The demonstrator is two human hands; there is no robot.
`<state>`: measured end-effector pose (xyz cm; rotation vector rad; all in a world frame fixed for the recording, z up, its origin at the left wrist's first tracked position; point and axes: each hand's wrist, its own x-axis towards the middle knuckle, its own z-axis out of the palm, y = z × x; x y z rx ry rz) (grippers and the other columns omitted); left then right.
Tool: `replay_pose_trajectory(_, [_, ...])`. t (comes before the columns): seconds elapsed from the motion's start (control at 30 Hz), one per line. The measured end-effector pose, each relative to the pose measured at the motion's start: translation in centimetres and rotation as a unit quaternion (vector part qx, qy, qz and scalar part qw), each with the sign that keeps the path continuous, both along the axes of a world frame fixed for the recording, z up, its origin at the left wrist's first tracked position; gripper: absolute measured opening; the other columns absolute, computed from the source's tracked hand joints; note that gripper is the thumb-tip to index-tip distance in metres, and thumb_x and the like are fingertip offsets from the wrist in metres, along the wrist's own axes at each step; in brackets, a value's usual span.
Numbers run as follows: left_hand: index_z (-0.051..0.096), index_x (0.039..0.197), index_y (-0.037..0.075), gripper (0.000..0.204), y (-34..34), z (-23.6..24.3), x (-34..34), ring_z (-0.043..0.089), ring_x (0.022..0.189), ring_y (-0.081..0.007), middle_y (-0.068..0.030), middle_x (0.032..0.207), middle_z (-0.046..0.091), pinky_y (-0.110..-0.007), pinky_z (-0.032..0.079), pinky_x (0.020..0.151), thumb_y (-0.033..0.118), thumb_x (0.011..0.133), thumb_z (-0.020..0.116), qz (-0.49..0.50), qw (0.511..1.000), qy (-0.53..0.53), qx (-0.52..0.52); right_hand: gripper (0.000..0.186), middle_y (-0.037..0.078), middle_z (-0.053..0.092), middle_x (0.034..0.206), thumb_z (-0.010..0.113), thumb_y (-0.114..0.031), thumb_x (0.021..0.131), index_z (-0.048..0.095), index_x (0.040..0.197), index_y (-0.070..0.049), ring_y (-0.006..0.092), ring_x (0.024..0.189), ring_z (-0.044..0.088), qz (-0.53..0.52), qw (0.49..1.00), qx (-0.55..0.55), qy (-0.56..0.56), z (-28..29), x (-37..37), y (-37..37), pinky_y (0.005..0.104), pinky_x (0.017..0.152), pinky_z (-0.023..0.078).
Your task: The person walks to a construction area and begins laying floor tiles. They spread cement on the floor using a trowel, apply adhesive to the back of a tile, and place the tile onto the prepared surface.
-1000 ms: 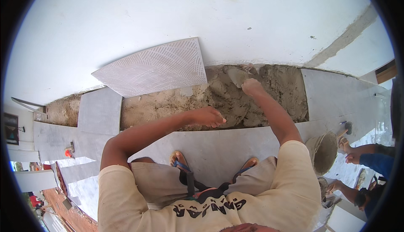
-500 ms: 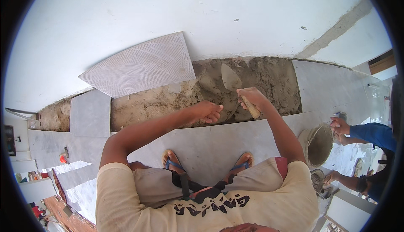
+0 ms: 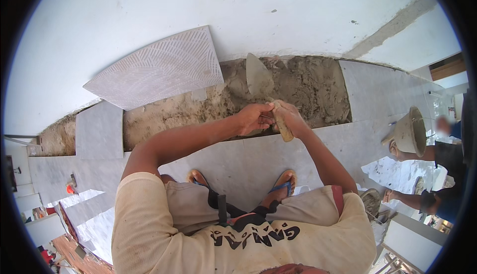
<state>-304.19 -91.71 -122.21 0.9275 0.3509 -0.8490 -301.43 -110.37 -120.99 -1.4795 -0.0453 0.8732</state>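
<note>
Here, right hand [image 3: 293,119] gripping a trowel [image 3: 259,77], the shirt [image 3: 238,253] shows black lettering [image 3: 256,234].

Bright, glare on the floor [image 3: 382,170], curved edges, black corners

Grey-bladed trowel [image 3: 259,78], brownish-grey mortar [image 3: 312,85], pale tile [image 3: 161,70] with curved broken lines, white wall [image 3: 149,13]

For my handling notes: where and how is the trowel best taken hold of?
Take the trowel by its handle, probably from the near side, slightly right, where the right grip has it: the handle's end points back toward the person, while the broad, pointed blade reaches over mortar toward the wall.
</note>
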Motion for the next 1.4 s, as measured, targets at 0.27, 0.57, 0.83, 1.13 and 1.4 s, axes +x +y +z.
replay_pose_trajectory(0.27, [0.064, 0.101, 0.005, 0.033, 0.5, -2.1, 0.0, 0.056, 0.074, -0.0141, -0.0025, 0.086, 0.061, -0.028, 0.047, 0.067, 0.037, 0.100, 0.055, -0.013, 0.990, -0.010, 0.143, 0.045, 0.007, 0.059, 0.092, 0.057, -0.014, 0.090, 0.045, 0.132, -0.006, 0.0121, 0.066, 0.062, 0.057, 0.996, -0.070, -0.021, -0.3, -1.5, 0.8, 0.0287, 0.055, 0.052])
replay_pose_trajectory(0.57, [0.061, 0.101, -0.001, 0.035, 1.0, -2.1, -0.4, 0.057, 0.071, -0.0165, -0.0066, 0.083, 0.058, -0.030, 0.049, 0.063, 0.034, 0.098, 0.059, -0.016, 0.981, 0.044, 0.187, 0.048, 0.029, 0.064, 0.103, 0.060, -0.022, 0.086, 0.045, 0.127, -0.004, 0.0465, 0.092, 0.064, 0.050, 0.949, -0.246, -0.191, -3.6, -1.5, 0.8, 0.0500, 0.080, 0.049])
replay_pose_trajectory(0.83, [0.068, 0.082, 0.001, 0.022, 2.9, -5.7, -2.8, 0.057, 0.063, -0.0146, -0.0056, 0.074, 0.062, -0.029, 0.047, 0.054, 0.022, 0.088, 0.069, -0.056, 0.966, -0.072, 0.240, 0.041, 0.029, 0.064, 0.100, 0.060, -0.023, 0.087, 0.045, 0.116, 0.001, 0.0477, 0.095, 0.062, 0.057, 0.905, -0.330, -0.261, -2.7, 0.3, 0.4, 0.0508, 0.084, 0.048])
replay_pose_trajectory(1.13, [0.070, 0.074, 0.000, 0.016, 8.6, -10.0, -7.5, 0.066, 0.065, -0.0214, -0.0115, 0.071, 0.068, -0.036, 0.051, 0.061, 0.013, 0.070, 0.078, -0.087, 0.852, -0.235, 0.459, 0.036, 0.028, 0.066, 0.093, 0.055, -0.029, 0.094, 0.047, 0.115, -0.002, 0.0467, 0.092, 0.063, 0.158, 0.811, -0.415, -0.380, -6.4, 3.7, 0.3, 0.0552, 0.080, 0.048])
replay_pose_trajectory(1.4, [0.068, 0.074, 0.002, 0.029, 10.4, -10.8, -7.2, 0.068, 0.077, -0.0348, -0.0178, 0.076, 0.068, -0.045, 0.053, 0.072, 0.030, 0.074, 0.077, -0.209, 0.728, -0.206, 0.620, 0.043, 0.028, 0.066, 0.098, 0.048, -0.033, 0.097, 0.045, 0.122, 0.001, 0.0465, 0.094, 0.064, 0.149, 0.782, -0.495, -0.349, -9.2, 10.1, -1.2, 0.0569, 0.082, 0.050])
